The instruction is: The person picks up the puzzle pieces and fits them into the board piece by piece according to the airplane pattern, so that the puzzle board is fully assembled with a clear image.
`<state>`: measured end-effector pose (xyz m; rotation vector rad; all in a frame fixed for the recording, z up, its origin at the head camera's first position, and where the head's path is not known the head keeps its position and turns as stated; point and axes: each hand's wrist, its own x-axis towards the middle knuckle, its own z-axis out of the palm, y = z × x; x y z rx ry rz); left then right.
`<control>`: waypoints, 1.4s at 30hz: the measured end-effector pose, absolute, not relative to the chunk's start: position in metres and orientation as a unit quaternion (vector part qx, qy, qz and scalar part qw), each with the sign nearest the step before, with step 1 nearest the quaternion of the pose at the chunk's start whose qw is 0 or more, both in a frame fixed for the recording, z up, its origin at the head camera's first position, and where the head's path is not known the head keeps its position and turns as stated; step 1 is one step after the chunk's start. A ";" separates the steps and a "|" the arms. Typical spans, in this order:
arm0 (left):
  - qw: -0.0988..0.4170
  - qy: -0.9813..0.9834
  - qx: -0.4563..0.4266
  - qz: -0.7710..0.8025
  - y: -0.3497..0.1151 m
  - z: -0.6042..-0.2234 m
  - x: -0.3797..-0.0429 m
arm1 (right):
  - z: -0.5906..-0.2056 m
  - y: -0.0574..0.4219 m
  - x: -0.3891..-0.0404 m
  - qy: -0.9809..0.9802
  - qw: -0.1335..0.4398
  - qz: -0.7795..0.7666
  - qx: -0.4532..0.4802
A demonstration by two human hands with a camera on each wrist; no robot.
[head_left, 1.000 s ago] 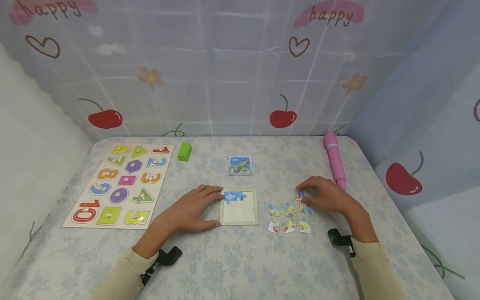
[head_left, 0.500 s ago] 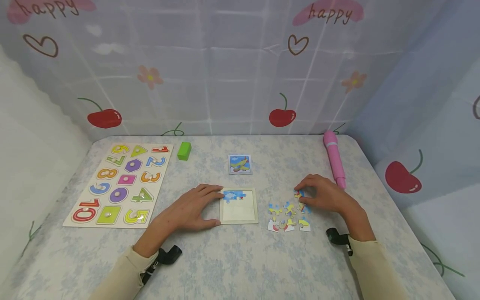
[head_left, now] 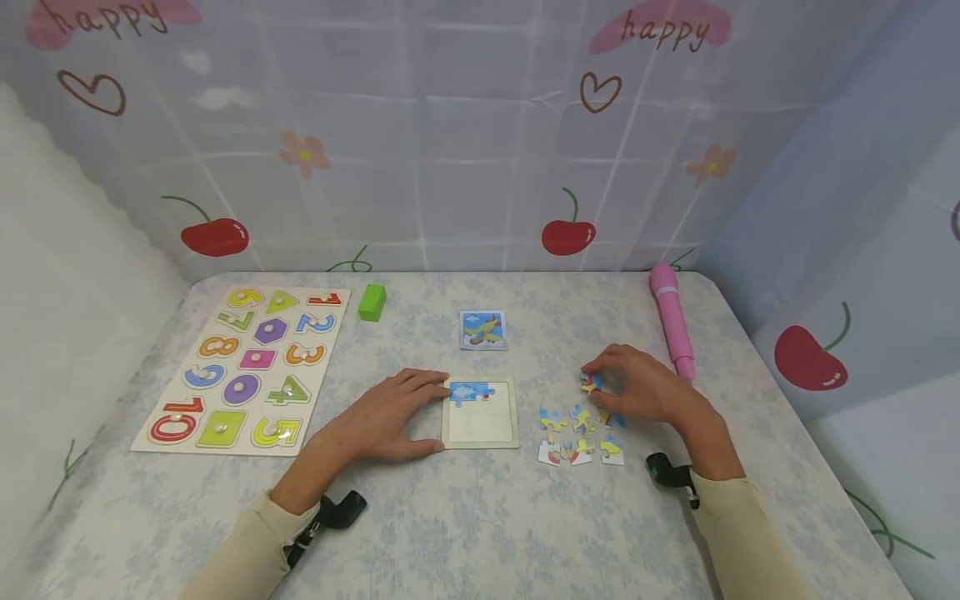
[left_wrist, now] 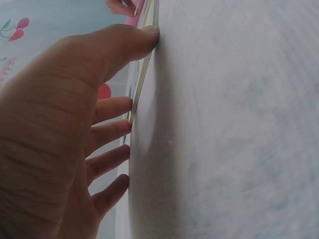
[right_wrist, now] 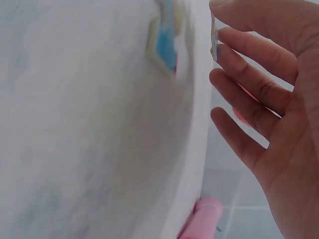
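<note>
Curtained play space

A pale grey fabric curtain [head_left: 480,150] printed with red cherries and "happy" hangs beyond the far edge of a flower-patterned whitish table [head_left: 480,517]. A cream number puzzle board [head_left: 262,406] near its left edge and a square cream jigsaw tray [head_left: 480,427] mid-table suggest a play area; whether in a home is unclear.

Behind the desk [head_left: 480,525], which has a pale blue-grey floral top and rounded far corners, hangs a creased greyish sheet [head_left: 480,183] printed with red cherries [head_left: 215,237], flowers [head_left: 305,155] and "happy" lettering [head_left: 666,32]. Similar fabric [head_left: 847,242] flanks the right, whitish material [head_left: 67,250] the left.
</note>
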<state>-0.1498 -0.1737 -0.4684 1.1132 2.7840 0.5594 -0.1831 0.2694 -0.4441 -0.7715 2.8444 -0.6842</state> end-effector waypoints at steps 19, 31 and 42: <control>0.044 0.911 0.366 0.185 -0.173 -0.469 -0.149 | -0.424 0.226 -0.194 0.922 0.076 -0.255 -0.281; 0.042 0.911 0.368 0.183 -0.173 -0.469 -0.149 | -0.422 0.194 -0.197 0.913 0.097 -0.255 -0.304; 0.041 0.911 0.366 0.188 -0.173 -0.468 -0.149 | -0.425 0.169 -0.200 0.911 0.109 -0.240 -0.318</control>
